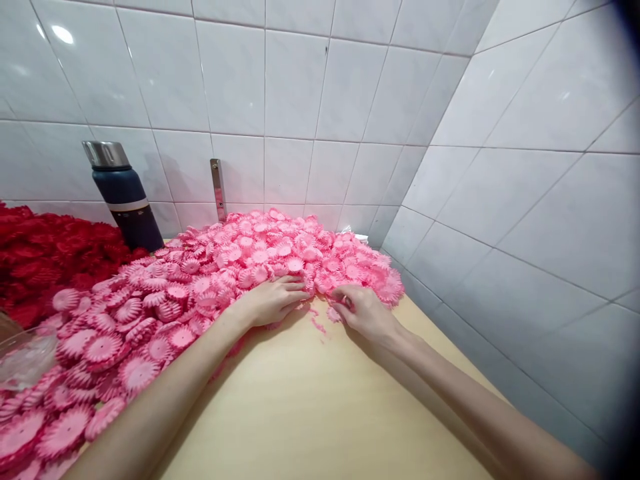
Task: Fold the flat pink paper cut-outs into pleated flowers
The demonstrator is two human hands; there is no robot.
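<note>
A large heap of pink, frilly-edged flower-like discs [260,256] spreads over the pale wooden table [310,400]. My left hand [275,299] lies at the heap's near edge with its fingers stretched out over the pink pieces. To its right, my right hand [363,310] is closed, thumb and fingers curled together beside the heap. A small dark reddish spot shows between those fingers, but I cannot make out what it is. Between the hands, loose pink scraps [317,321] lie on the wood, and one small disc [333,314] sits near my right thumb.
A dark blue bottle [131,207] with a steel cap stands behind the heap on the left. Left of it rises a red heap [55,257]. A clear plastic container [30,360] sits at the left edge. White tiled walls [295,87] close off the back and right.
</note>
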